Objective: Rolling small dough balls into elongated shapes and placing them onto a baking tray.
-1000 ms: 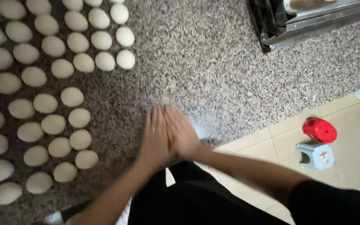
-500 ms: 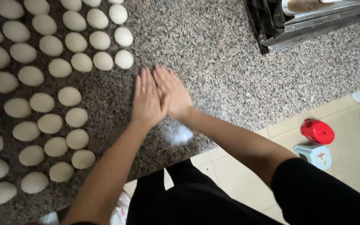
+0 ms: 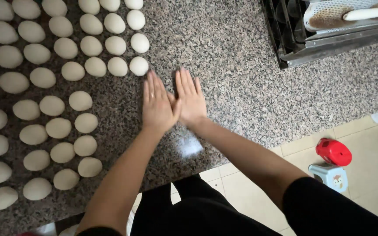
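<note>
Our left hand (image 3: 157, 105) and right hand (image 3: 190, 99) lie flat on the desk (image 3: 241, 87), thumbs overlapping, fingers straight, nearly together, holding nothing we can see. Hands point away from us. Dough balls (image 3: 62, 105) already sit in rows to the left; dough under the palms: can't tell.

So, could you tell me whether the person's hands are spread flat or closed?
Spread flat: left hand and right hand lie palm-down, fingers straight, thumbs overlapping, on the granite counter.

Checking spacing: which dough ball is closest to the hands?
The dough ball ending the upper block's bottom row, just beyond the left hand fingertips; the rest lie farther left.
</note>
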